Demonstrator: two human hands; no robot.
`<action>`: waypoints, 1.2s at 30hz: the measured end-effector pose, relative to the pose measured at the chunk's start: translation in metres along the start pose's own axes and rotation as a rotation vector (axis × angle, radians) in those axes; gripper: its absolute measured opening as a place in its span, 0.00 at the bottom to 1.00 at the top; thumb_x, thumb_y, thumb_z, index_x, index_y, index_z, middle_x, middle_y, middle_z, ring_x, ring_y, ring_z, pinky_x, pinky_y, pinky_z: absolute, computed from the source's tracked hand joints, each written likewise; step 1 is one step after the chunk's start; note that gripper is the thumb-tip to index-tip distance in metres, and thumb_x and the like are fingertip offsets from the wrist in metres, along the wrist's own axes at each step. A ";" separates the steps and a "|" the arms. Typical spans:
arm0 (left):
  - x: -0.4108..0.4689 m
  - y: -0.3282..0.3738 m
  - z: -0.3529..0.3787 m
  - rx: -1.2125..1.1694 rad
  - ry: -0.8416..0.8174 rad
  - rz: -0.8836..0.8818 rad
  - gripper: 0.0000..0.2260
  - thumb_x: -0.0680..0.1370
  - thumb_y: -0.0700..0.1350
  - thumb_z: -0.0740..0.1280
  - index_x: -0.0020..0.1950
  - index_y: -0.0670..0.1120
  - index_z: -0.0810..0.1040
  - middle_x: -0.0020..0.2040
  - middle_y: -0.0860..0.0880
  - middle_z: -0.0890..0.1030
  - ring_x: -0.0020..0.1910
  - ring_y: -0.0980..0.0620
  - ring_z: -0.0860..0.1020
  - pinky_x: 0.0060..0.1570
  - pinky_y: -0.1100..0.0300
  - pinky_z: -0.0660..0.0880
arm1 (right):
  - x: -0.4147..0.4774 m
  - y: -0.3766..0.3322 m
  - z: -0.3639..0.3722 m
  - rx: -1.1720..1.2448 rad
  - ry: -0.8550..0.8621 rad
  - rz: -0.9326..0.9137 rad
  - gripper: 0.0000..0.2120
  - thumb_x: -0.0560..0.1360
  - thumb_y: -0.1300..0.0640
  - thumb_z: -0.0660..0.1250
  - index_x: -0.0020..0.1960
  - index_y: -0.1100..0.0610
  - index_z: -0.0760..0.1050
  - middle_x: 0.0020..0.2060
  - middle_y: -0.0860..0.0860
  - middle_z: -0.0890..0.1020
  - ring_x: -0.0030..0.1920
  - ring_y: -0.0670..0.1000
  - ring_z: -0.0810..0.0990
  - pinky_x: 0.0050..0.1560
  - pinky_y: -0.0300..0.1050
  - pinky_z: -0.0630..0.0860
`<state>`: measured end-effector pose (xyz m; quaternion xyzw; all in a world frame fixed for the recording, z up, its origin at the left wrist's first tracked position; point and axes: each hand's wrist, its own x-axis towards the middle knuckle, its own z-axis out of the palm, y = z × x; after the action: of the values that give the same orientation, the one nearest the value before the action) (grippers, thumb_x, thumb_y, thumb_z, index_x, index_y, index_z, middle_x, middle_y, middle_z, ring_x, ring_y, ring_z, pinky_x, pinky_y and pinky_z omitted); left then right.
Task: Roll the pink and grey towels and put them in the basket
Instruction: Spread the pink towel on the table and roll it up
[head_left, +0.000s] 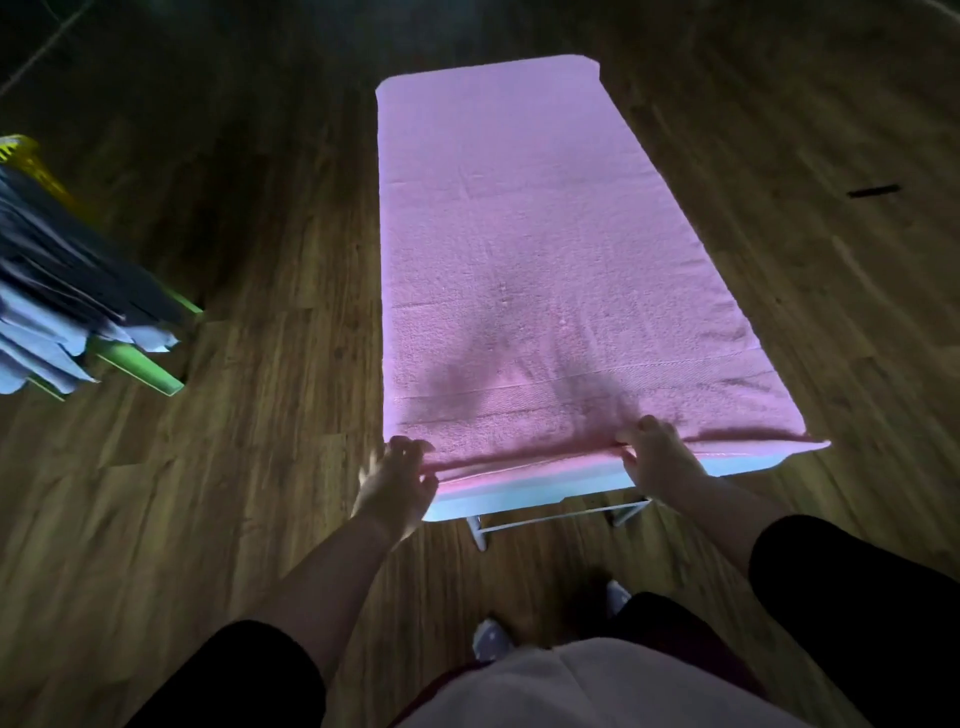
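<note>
A pink towel lies spread flat along a narrow white table, covering almost all of its top. My left hand pinches the towel's near edge at its left corner. My right hand pinches the same near edge further right, and the hem is lifted into a small fold between both hands. No grey towel is plainly visible. A yellow basket shows partly at the far left edge.
Dark and light blue cloths hang over a green rack at the left, in front of the yellow basket. Wooden floor surrounds the table. A small dark object lies on the floor at the right. My feet stand below the table's near end.
</note>
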<state>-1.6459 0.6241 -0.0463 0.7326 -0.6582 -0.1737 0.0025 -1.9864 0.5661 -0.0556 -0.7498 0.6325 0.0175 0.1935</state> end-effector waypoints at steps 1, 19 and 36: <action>-0.001 0.008 0.004 0.019 -0.018 0.109 0.18 0.79 0.53 0.62 0.68 0.51 0.69 0.68 0.48 0.70 0.67 0.47 0.66 0.65 0.50 0.68 | -0.001 0.000 0.001 0.000 0.011 -0.010 0.13 0.78 0.59 0.65 0.62 0.60 0.74 0.57 0.60 0.75 0.59 0.60 0.73 0.60 0.51 0.73; 0.018 0.107 0.020 0.338 -0.077 0.121 0.20 0.79 0.41 0.57 0.72 0.48 0.64 0.68 0.44 0.68 0.65 0.43 0.69 0.62 0.48 0.70 | -0.021 0.119 -0.025 -0.167 0.045 -0.010 0.12 0.64 0.67 0.74 0.47 0.60 0.78 0.41 0.56 0.79 0.41 0.59 0.80 0.36 0.55 0.80; 0.041 0.210 0.044 0.214 -0.137 0.283 0.15 0.80 0.42 0.60 0.65 0.46 0.75 0.57 0.42 0.81 0.53 0.43 0.81 0.50 0.50 0.79 | 0.001 0.233 -0.061 -0.033 0.058 -0.003 0.14 0.71 0.56 0.59 0.50 0.39 0.72 0.48 0.47 0.79 0.45 0.53 0.80 0.45 0.50 0.79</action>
<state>-1.8567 0.5660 -0.0495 0.6152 -0.7680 -0.1500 -0.0956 -2.2224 0.5168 -0.0618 -0.7540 0.6364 0.0057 0.1627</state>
